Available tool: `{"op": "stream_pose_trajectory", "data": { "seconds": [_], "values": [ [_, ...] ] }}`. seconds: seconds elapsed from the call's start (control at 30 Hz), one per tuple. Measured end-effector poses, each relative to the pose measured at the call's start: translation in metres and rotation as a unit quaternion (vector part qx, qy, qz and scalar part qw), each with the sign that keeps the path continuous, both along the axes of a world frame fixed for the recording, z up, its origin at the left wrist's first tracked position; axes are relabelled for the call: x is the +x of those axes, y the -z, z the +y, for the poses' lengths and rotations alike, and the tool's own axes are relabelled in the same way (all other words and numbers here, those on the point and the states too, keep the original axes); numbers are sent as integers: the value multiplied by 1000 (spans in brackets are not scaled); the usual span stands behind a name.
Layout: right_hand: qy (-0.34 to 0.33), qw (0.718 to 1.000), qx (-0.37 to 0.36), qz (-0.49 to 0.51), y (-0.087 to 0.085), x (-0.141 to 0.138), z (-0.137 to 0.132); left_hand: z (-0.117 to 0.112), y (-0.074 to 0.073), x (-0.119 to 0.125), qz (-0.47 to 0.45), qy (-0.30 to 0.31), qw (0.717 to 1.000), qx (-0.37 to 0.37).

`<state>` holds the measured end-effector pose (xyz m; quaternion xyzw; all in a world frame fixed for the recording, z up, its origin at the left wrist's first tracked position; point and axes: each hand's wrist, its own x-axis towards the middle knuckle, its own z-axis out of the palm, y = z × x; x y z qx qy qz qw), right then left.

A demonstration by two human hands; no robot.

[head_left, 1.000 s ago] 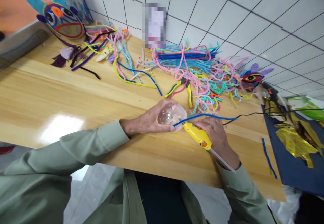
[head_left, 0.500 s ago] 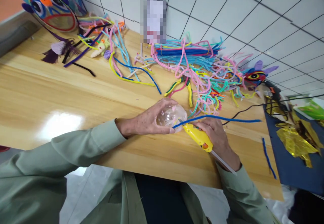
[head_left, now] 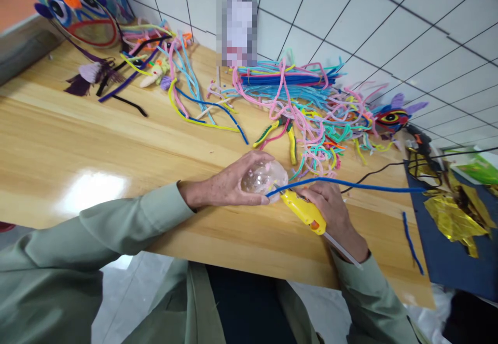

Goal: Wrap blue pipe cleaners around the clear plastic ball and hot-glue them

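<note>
My left hand (head_left: 237, 180) is wrapped around a clear, rounded plastic piece (head_left: 261, 178), which has small pink bits on it. One end of a long blue pipe cleaner (head_left: 350, 182) lies at the thumb of that hand, against the clear piece. From there the pipe cleaner stretches right, passing above my right hand (head_left: 330, 204). A yellow glue gun (head_left: 301, 209) is gripped in my right hand, its nozzle touching or very near the clear piece. A glue stick (head_left: 342, 250) pokes out of the gun's back end.
Yellow-and-green pliers (head_left: 292, 144) lie beyond my hands, beside a heap of coloured pipe cleaners (head_left: 311, 121) along the tiled wall. Painted masks (head_left: 83, 17) stand far left and far right. A black cord (head_left: 373, 170) crosses the right side, near gold foil (head_left: 453, 214).
The far end of the blue pipe cleaner reaches further right, to beyond the table's edge. Both hands, the clear piece and the glue gun stay almost where they were.
</note>
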<state>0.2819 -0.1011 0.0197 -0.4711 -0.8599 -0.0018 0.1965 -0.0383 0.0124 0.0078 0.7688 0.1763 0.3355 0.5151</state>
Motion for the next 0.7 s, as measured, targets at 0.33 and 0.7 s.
{"op": "stream_pose_trajectory", "data": {
  "seconds": [0.33,0.7],
  "values": [
    [4,999,-22,-26,-5,4,1,2,5,1,-4,0,1000,7],
    [16,999,-45,8,9,7,0,2,6,1,-14,6,1000,18]
  ]
}}
